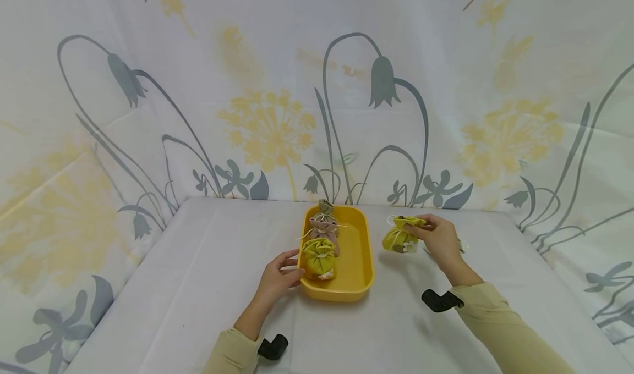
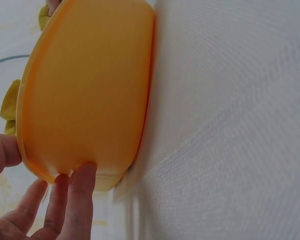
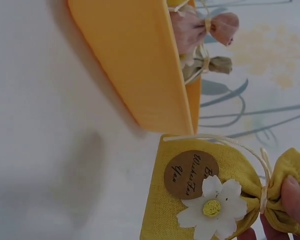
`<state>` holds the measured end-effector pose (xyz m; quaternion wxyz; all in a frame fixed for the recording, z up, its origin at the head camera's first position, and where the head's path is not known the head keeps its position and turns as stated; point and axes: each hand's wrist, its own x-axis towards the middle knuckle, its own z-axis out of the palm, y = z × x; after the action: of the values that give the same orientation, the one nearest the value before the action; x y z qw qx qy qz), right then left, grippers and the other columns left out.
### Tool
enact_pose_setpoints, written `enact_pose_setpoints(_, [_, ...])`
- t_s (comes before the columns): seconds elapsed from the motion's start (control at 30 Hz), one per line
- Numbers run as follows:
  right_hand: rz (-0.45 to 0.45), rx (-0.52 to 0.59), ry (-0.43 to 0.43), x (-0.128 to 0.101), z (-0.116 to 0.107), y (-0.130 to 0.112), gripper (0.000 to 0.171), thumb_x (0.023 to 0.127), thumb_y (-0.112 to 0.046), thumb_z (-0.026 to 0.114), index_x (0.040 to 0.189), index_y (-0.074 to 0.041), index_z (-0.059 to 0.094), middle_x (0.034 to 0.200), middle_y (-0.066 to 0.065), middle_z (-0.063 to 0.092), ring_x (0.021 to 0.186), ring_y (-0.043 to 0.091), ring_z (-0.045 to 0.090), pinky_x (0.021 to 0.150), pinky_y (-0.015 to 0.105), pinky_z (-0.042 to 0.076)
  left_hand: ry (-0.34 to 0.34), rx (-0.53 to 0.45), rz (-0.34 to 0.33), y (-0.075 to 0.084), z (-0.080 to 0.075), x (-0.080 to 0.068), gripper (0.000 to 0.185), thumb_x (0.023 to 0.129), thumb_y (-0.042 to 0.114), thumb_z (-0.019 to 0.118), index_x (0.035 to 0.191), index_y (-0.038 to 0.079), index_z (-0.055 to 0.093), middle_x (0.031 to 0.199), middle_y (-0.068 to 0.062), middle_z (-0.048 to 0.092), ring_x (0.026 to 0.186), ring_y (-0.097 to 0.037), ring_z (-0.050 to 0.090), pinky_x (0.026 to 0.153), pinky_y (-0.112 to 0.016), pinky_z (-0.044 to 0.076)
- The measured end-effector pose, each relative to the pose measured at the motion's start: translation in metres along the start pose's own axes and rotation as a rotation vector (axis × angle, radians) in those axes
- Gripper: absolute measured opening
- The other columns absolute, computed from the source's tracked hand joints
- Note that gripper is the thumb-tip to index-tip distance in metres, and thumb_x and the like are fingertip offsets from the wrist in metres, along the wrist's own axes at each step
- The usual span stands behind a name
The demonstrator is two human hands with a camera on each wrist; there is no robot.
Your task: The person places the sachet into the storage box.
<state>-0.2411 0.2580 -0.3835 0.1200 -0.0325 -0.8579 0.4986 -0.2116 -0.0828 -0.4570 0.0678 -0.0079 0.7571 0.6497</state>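
Observation:
At the left wall of a yellow plastic tray (image 1: 355,294), my left hand (image 1: 279,278) pinches the rim, thumb on top and fingers against the outer side. Inside, along the left, stand a yellow-green drawstring pouch (image 1: 319,259), a pinkish pouch (image 1: 324,230) and a grey-green pouch (image 1: 325,209). Right of the tray, my right hand (image 1: 441,239) holds another yellow-green drawstring pouch (image 1: 400,235) by its gathered neck, above the table. In the right wrist view this held pouch (image 3: 210,165) shows a white flower and a round brown label with writing.
A white cloth covers the table (image 1: 208,286), with a flower-printed curtain (image 1: 277,77) behind it. Some small, pale thing (image 1: 463,246) lies by my right wrist, mostly hidden. Black wrist devices (image 1: 273,346) sit at both sleeves.

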Motion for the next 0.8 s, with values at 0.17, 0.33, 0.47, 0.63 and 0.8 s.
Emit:
enact_pose_setpoints(0.17, [-0.020, -0.041, -0.002, 0.004, 0.003, -0.010, 0.039, 0.081, -0.023, 0.073, 0.109, 0.003, 0.065, 0.098, 0.014, 0.065, 0.080, 0.007, 0.059, 0.067, 0.015, 0.050, 0.004, 0.003, -0.001, -0.001, 0.000, 0.000, 0.051, 0.084, 0.012, 0.066, 0.132, 0.007, 0.050, 0.116, -0.016, 0.054, 0.095, -0.025, 0.061, 0.073, -0.033, 0.056])
enact_pose_setpoints(0.33, [-0.012, -0.072, -0.021, 0.009, 0.006, -0.020, 0.043, 0.081, -0.027, 0.073, 0.111, 0.002, 0.065, 0.102, 0.015, 0.064, 0.088, 0.021, 0.060, 0.067, 0.017, 0.051, 0.003, 0.002, 0.001, -0.001, 0.000, 0.000, 0.051, 0.084, 0.012, 0.066, 0.132, 0.006, 0.050, 0.117, -0.016, 0.054, 0.096, -0.026, 0.061, 0.074, -0.033, 0.056])
enact_pose_setpoints(0.47, [-0.016, -0.055, -0.050, 0.013, 0.010, -0.028, 0.044, 0.080, -0.029, 0.074, 0.109, 0.002, 0.065, 0.101, 0.015, 0.065, 0.087, 0.020, 0.061, 0.072, 0.022, 0.052, -0.002, -0.005, 0.008, 0.000, 0.000, 0.000, 0.050, 0.084, 0.011, 0.066, 0.132, 0.006, 0.050, 0.116, -0.017, 0.054, 0.097, -0.027, 0.061, 0.074, -0.034, 0.056])
enact_pose_setpoints(0.63, [-0.001, 0.020, -0.095, 0.017, 0.014, -0.037, 0.044, 0.079, -0.028, 0.075, 0.109, 0.003, 0.064, 0.100, 0.014, 0.064, 0.080, 0.013, 0.063, 0.078, 0.027, 0.053, -0.007, -0.006, 0.013, 0.000, 0.000, 0.000, 0.050, 0.084, 0.011, 0.065, 0.132, 0.006, 0.050, 0.116, -0.016, 0.054, 0.097, -0.027, 0.061, 0.074, -0.034, 0.056])
enact_pose_setpoints(0.8, [0.020, 0.131, -0.124, 0.023, 0.020, -0.045, 0.041, 0.079, -0.016, 0.075, 0.109, 0.008, 0.061, 0.099, 0.015, 0.062, 0.076, 0.008, 0.062, 0.073, 0.026, 0.055, -0.007, -0.007, 0.017, 0.001, 0.000, -0.001, 0.050, 0.084, 0.011, 0.065, 0.132, 0.005, 0.050, 0.115, -0.017, 0.054, 0.097, -0.027, 0.061, 0.074, -0.034, 0.056])
